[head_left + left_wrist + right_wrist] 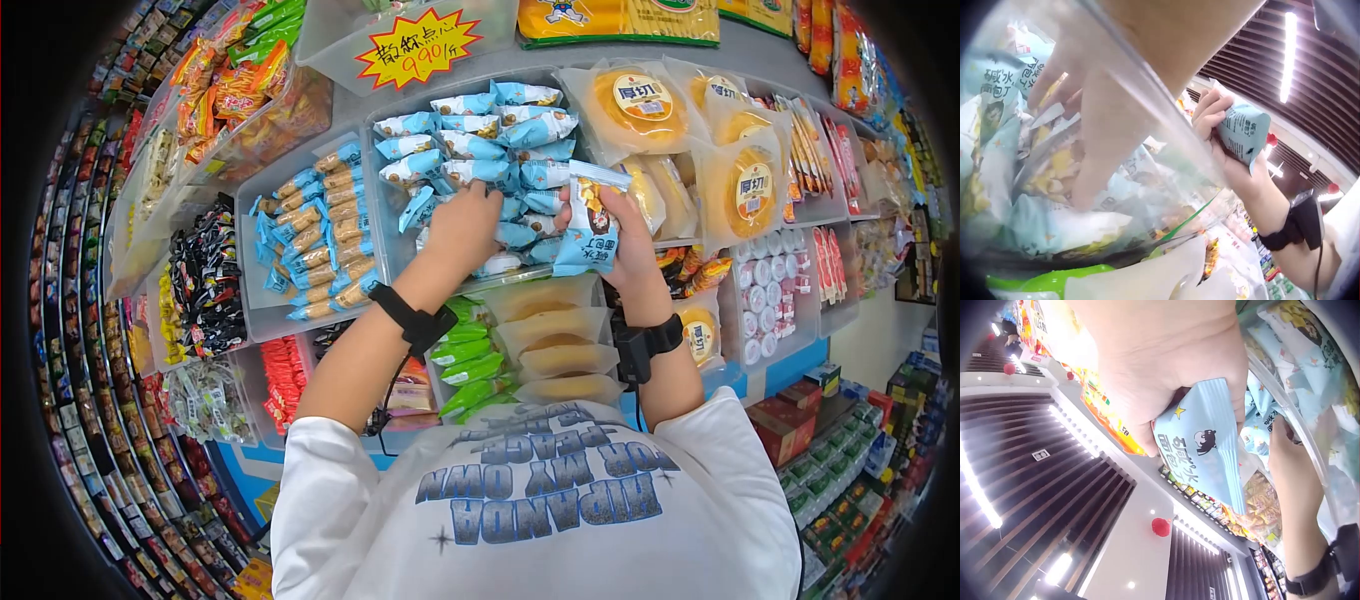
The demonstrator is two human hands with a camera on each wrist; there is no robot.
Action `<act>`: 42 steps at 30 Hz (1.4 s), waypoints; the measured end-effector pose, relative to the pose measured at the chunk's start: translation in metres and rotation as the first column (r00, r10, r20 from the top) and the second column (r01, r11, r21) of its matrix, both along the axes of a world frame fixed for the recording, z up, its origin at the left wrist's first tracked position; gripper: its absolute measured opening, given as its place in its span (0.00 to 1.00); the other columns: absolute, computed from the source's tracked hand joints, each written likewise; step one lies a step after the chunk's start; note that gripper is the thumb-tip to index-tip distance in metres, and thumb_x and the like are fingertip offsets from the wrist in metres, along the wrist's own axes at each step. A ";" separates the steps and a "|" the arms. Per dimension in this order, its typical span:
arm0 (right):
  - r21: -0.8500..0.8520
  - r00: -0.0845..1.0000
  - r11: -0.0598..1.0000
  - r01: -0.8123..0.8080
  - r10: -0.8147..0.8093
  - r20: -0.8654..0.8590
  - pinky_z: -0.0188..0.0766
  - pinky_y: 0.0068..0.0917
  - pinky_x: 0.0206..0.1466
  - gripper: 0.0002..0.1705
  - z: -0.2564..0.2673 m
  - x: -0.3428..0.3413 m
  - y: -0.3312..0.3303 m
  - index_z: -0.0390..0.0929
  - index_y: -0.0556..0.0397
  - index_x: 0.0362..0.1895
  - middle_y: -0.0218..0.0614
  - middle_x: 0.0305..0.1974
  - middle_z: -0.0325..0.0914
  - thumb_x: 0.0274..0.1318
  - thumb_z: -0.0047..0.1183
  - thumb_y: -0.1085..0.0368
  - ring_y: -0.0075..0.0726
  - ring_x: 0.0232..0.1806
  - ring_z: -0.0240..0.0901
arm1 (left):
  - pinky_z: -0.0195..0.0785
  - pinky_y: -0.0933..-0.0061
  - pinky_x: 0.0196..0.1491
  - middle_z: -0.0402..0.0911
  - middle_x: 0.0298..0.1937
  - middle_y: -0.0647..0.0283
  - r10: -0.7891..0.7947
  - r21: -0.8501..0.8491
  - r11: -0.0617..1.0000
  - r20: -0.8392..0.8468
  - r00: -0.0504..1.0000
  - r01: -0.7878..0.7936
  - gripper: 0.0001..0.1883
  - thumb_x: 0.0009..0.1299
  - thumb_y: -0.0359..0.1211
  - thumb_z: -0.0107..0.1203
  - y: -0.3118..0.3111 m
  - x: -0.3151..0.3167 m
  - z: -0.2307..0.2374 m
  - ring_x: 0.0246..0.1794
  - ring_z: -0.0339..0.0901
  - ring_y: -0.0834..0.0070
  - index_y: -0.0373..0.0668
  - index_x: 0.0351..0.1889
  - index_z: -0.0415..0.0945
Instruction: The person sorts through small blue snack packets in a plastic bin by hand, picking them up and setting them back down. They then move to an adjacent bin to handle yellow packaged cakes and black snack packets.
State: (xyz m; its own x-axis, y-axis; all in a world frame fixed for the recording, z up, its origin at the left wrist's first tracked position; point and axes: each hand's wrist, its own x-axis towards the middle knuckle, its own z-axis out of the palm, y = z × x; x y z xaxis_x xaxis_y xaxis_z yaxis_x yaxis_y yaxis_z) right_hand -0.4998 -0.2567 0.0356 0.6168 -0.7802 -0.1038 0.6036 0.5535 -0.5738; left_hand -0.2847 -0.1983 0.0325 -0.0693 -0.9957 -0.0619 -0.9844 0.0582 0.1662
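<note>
My left hand (466, 226) reaches down into a clear plastic bin (372, 215) heaped with small blue-and-white bread snack packets (470, 145). In the left wrist view, its thumb and fingers close around one packet (1060, 165) with a clear window showing yellowish pieces. My right hand (628, 232) holds another blue bread snack packet (590, 225) upright at the bin's right front corner. The right wrist view shows that packet (1200, 440) pinched between thumb and fingers, its printed face and crimped end in sight.
Left of the bin stands one of blue-and-tan wrapped sticks (310, 230); to the right are round cakes in bags (640, 105). Green packets (470, 350) and bagged buns (555, 335) sit in front. A yellow price sign (418, 48) hangs behind.
</note>
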 end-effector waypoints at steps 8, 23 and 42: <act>0.052 0.999 0.999 -0.014 0.012 0.047 0.80 0.30 0.37 0.21 -0.009 -0.004 0.000 0.70 0.65 0.53 0.48 0.44 0.80 0.67 0.47 0.59 0.37 0.38 0.81 | 0.76 0.55 0.43 0.77 0.47 0.54 -0.075 -0.011 0.997 -0.117 0.990 0.074 0.28 0.53 0.33 0.67 0.011 0.033 0.012 0.48 0.79 0.56 0.40 0.53 0.71; 0.019 0.994 1.000 -0.007 0.004 0.108 0.80 0.32 0.39 0.20 -0.013 -0.007 0.001 0.70 0.64 0.54 0.49 0.44 0.79 0.69 0.46 0.59 0.41 0.39 0.80 | 0.72 0.55 0.48 0.81 0.46 0.49 0.138 -0.015 0.989 -0.280 0.950 -0.148 0.35 0.50 0.44 0.72 0.007 0.034 0.036 0.48 0.78 0.51 0.42 0.56 0.72; 0.198 0.995 0.978 -0.065 0.078 -0.060 0.79 0.31 0.44 0.23 0.006 0.009 0.002 0.71 0.62 0.55 0.46 0.45 0.80 0.71 0.43 0.54 0.39 0.40 0.80 | 0.73 0.69 0.44 0.83 0.40 0.51 0.256 -0.009 0.868 -0.848 0.464 -0.496 0.32 0.57 0.48 0.70 0.022 0.028 0.076 0.39 0.81 0.68 0.31 0.46 0.70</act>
